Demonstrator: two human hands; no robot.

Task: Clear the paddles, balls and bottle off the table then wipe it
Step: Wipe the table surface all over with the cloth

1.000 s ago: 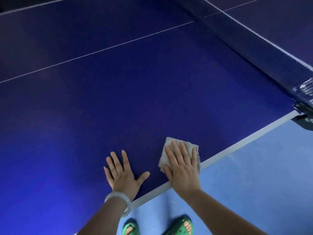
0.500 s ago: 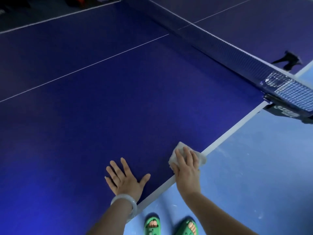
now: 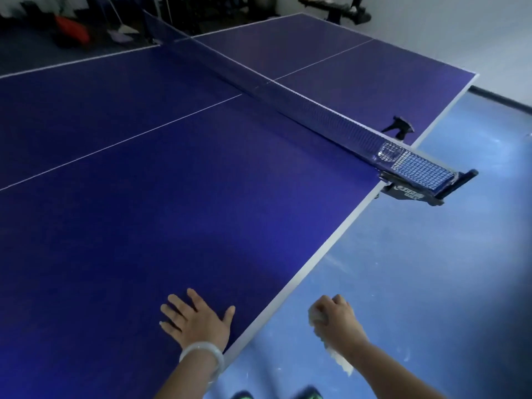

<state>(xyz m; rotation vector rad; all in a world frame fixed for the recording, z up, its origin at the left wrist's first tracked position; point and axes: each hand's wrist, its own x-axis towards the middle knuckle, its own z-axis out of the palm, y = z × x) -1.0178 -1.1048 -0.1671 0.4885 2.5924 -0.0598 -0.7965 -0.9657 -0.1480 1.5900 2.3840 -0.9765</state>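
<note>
The blue table-tennis table [image 3: 178,203] fills most of the view, its white side edge running diagonally to my right. My left hand [image 3: 195,319] lies flat on the table near that edge, fingers spread, a pale bangle on the wrist. My right hand [image 3: 335,316] is off the table over the floor, fist closed around a crumpled pale cloth [image 3: 338,357] that hangs below the wrist. A clear spray bottle [image 3: 393,145] with a black trigger stands on the far half, right behind the net by the side edge. No paddles or balls are in sight.
The dark net [image 3: 288,102] crosses the table, clamped by a black post [image 3: 426,188] at the right edge. Light blue floor [image 3: 431,269] lies to my right. Brooms and dark clutter [image 3: 86,27] stand beyond the far left side; a dark object [image 3: 336,8] sits behind the far end.
My right hand lifted the cloth off the table edge, bunched it in a fist and drew back over the floor. The view rose, bringing the far half and the bottle into sight. Left hand stayed.
</note>
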